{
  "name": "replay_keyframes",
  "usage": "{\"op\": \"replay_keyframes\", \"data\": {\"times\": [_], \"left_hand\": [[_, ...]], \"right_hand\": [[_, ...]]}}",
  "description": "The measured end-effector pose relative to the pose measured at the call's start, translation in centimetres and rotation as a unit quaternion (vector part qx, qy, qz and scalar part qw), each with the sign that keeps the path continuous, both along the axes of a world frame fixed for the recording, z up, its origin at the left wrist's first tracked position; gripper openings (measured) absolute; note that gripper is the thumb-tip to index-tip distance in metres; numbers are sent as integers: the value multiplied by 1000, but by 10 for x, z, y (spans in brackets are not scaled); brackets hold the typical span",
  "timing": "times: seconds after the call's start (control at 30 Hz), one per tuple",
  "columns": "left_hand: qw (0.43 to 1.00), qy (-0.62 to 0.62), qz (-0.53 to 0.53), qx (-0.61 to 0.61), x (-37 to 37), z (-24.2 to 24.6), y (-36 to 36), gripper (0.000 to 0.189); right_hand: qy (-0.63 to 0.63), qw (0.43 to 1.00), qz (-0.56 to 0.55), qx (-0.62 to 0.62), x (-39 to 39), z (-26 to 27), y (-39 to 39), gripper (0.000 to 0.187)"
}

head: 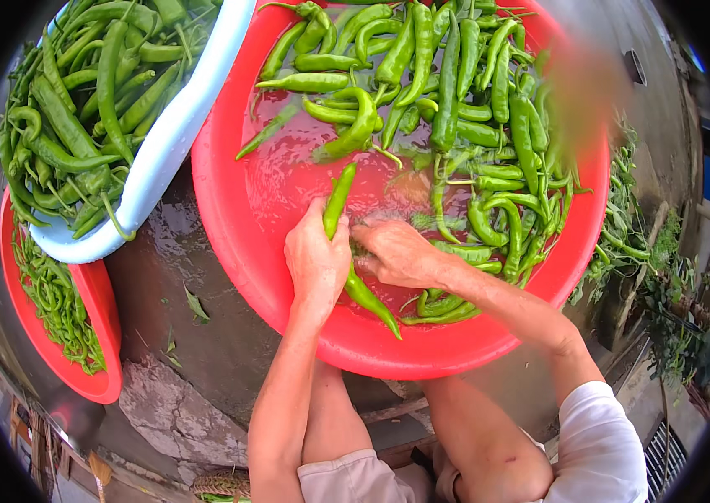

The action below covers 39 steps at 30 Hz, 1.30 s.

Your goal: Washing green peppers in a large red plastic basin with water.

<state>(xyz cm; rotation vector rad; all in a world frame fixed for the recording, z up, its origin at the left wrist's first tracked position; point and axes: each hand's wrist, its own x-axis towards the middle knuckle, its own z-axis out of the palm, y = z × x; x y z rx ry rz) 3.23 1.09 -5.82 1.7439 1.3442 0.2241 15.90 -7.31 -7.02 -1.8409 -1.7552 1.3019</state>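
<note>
A large red plastic basin (235, 251) holds water and many long green peppers (446, 94), some floating, most along its far and right side. My left hand (318, 248) is closed around green peppers over the near part of the basin; one sticks up above the fist and one points down to the right below it. Close beside it, my right hand (396, 251) is at the water with its fingers curled. Its fingertips are blurred and partly hidden, so whether they grip a pepper is not clear.
A light blue tub (169, 141) heaped with green peppers stands at upper left. Below it a smaller red basin (106, 314) holds thin green peppers. Cut pepper plants (625, 232) lie right of the large basin. A broken concrete slab (179, 409) and a straw broom (100, 468) are at lower left.
</note>
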Motion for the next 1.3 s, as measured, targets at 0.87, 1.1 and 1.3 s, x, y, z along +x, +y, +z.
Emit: {"op": "replay_keyframes", "data": {"times": [0.87,1.1,1.3], "left_hand": [[906,-315,241,-152,-115,107,43,38],[900,-32,429,67,-404,140,162,50],[871,-144,436,178,-526,123,146,62]], "right_hand": [[-146,971,-166,87,29,-47,84,56],[165,958,-160,-171,33,-12,53,29],[-35,964,-206,167,-1,-35,45,31]]}}
